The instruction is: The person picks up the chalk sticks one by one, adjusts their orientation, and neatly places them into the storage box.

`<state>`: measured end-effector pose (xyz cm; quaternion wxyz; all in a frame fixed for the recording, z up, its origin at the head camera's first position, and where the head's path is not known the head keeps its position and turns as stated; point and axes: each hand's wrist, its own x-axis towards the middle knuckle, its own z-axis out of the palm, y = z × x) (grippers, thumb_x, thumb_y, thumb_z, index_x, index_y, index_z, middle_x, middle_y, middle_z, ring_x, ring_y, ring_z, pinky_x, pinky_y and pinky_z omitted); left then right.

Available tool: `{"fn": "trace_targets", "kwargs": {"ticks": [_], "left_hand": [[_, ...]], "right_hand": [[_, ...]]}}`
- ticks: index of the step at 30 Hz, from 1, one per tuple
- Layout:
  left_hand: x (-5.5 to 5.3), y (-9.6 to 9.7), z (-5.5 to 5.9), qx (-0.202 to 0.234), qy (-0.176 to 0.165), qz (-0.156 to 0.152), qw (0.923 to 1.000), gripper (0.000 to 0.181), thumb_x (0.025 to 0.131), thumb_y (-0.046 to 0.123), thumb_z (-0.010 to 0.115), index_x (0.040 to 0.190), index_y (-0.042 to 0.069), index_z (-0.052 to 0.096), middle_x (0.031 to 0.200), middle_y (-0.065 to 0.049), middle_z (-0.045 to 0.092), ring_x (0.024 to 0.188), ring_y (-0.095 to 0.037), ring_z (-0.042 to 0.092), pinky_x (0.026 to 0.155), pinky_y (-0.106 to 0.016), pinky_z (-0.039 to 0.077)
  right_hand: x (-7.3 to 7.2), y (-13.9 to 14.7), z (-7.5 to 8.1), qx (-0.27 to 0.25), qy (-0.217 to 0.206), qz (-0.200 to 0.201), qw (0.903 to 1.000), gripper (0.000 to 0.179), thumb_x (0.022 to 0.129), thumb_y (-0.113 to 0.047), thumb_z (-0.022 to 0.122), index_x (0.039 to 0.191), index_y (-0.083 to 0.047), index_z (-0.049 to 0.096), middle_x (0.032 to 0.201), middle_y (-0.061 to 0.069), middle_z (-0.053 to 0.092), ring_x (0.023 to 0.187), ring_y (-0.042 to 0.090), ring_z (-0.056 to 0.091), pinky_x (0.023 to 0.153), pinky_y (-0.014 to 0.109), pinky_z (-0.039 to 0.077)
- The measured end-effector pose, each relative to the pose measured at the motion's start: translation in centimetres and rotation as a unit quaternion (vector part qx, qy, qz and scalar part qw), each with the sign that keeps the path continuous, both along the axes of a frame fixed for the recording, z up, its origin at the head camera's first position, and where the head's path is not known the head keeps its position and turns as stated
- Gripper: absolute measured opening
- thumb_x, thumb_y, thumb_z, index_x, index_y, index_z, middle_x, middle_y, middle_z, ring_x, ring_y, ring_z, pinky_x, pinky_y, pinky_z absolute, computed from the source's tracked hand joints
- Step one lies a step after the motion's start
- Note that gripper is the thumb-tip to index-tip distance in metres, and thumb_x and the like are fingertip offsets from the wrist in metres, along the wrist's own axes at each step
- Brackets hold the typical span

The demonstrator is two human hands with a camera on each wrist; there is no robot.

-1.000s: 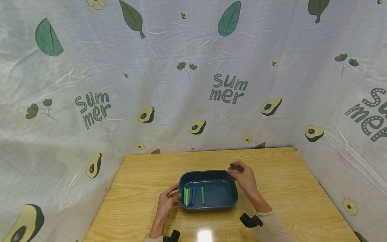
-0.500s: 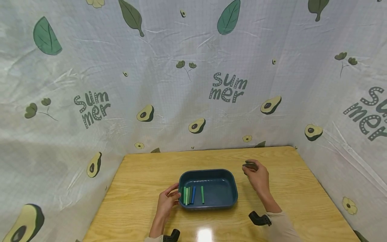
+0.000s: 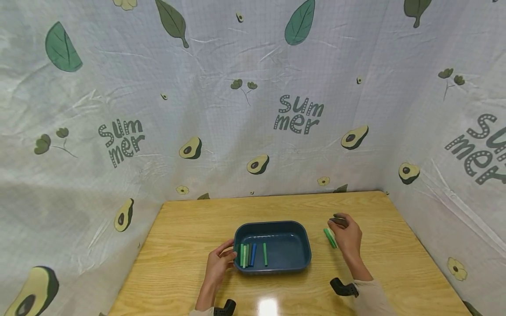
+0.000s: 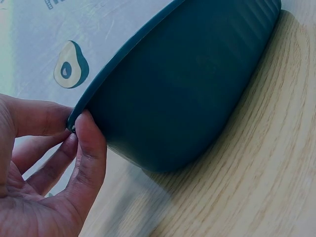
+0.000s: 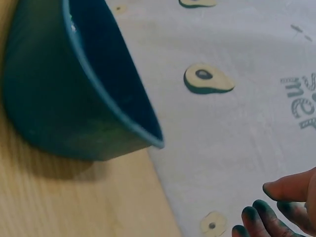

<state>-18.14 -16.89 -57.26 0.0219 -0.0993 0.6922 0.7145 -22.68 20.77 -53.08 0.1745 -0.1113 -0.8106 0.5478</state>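
Note:
A dark blue oval-cornered container (image 3: 287, 251) stands on the table in the head view. Along its left side lie several green and blue chalk-like sticks (image 3: 253, 254), and a single green stick (image 3: 265, 254) lies apart from them. My left hand (image 3: 218, 263) pinches the container's left rim between thumb and fingers, as the left wrist view also shows. Right of the container, my right hand (image 3: 349, 237) hovers with bent, spread fingers and nothing visible between them. Its fingertips (image 5: 251, 214) are stained dark green. Beside it, green sticks (image 3: 330, 238) lie on the table, partly covered by the hand.
The wooden table (image 3: 189, 228) extends around the container. A white curtain (image 3: 221, 109) printed with avocados and leaves hangs behind and at both sides. Dark wrist cameras (image 3: 343, 288) sit on both forearms.
My right hand has moved right, away from the container's upper right corner, then slightly down toward the green sticks, which now show more. My left hand and the container stay put.

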Motion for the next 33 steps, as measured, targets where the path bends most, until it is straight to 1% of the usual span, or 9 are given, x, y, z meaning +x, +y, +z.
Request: {"fn": "trace_targets", "kwargs": {"ticks": [5,12,14,17,19,21,24,28,33], "left_hand": [[0.0,0.0,0.0,-0.001,0.001,0.0,1.0,0.047,0.093,0.001,0.061,0.139,0.0,0.053,0.135,-0.024,0.054,0.098,-0.02,0.063,0.066,-0.028,0.055],[0.0,0.0,0.1,-0.001,0.004,0.003,1.0,0.047,0.092,0.0,0.06,0.139,0.0,0.053,0.134,-0.025,0.054,0.097,-0.019,0.064,0.066,-0.028,0.055],[0.0,-0.1,0.0,-0.001,0.003,0.003,1.0,0.047,0.092,0.0,0.06,0.139,0.0,0.053,0.134,-0.025,0.054,0.097,-0.018,0.063,0.066,-0.028,0.055],[-0.1,-0.1,0.0,-0.001,0.003,0.002,1.0,0.047,0.092,0.0,0.06,0.139,0.0,0.053,0.134,-0.025,0.054,0.095,-0.016,0.063,0.066,-0.028,0.055],[-0.1,-0.1,0.0,-0.001,0.003,0.001,1.0,0.047,0.093,0.0,0.06,0.139,-0.001,0.053,0.134,-0.026,0.053,0.094,-0.015,0.062,0.066,-0.028,0.055],[-0.1,0.0,0.0,-0.001,0.003,0.0,1.0,0.047,0.093,0.0,0.06,0.139,-0.001,0.053,0.135,-0.026,0.053,0.095,-0.016,0.062,0.066,-0.028,0.055],[-0.1,0.0,0.1,-0.002,0.002,0.0,1.0,0.047,0.093,0.0,0.06,0.139,0.0,0.053,0.135,-0.025,0.053,0.096,-0.019,0.063,0.065,-0.028,0.055],[-0.2,0.0,0.0,-0.004,-0.001,0.003,1.0,0.047,0.092,0.0,0.06,0.139,0.0,0.054,0.135,-0.025,0.054,0.097,-0.019,0.063,0.065,-0.027,0.055],[-0.3,0.1,-0.1,-0.004,0.003,0.004,1.0,0.047,0.091,-0.001,0.06,0.138,-0.001,0.054,0.133,-0.026,0.054,0.097,-0.02,0.064,0.064,-0.026,0.054]], "right_hand": [[0.0,0.4,-1.4,0.004,-0.002,-0.022,0.9997,0.035,0.091,-0.017,0.069,0.122,-0.004,0.063,0.111,0.02,0.072,0.079,-0.009,0.061,0.068,0.011,0.049],[-0.2,0.7,-3.0,-0.001,-0.029,-0.051,0.9983,0.035,0.091,-0.017,0.07,0.123,-0.004,0.064,0.113,0.02,0.071,0.075,-0.012,0.058,0.064,0.008,0.046],[-0.2,0.8,-3.3,0.0,-0.033,-0.059,0.9977,0.035,0.09,-0.016,0.07,0.122,-0.004,0.063,0.113,0.021,0.071,0.077,-0.004,0.063,0.064,0.009,0.046],[-0.2,0.7,-4.0,0.005,-0.034,-0.069,0.997,0.034,0.09,-0.015,0.07,0.121,-0.002,0.064,0.111,0.022,0.071,0.085,0.019,0.07,0.063,0.011,0.045],[-0.2,0.7,-4.5,0.008,-0.032,-0.075,0.9967,0.034,0.09,-0.015,0.07,0.12,-0.001,0.064,0.11,0.022,0.072,0.092,0.031,0.07,0.063,0.012,0.045],[-0.3,0.7,-5.0,0.011,-0.031,-0.079,0.9964,0.034,0.089,-0.015,0.071,0.119,0.0,0.065,0.109,0.023,0.072,0.096,0.036,0.069,0.064,0.013,0.045],[-0.3,0.7,-5.7,0.016,-0.032,-0.085,0.9958,0.034,0.089,-0.014,0.071,0.118,0.001,0.065,0.108,0.023,0.072,0.096,0.038,0.069,0.068,0.019,0.048],[-0.4,0.7,-6.4,0.02,-0.036,-0.094,0.9947,0.033,0.088,-0.014,0.071,0.117,0.002,0.065,0.108,0.023,0.072,0.097,0.038,0.069,0.076,0.034,0.052],[-0.7,0.8,-6.9,0.012,-0.046,-0.097,0.9942,0.035,0.089,-0.015,0.069,0.119,0.001,0.064,0.111,0.024,0.071,0.1,0.04,0.067,0.087,0.049,0.05]]}}
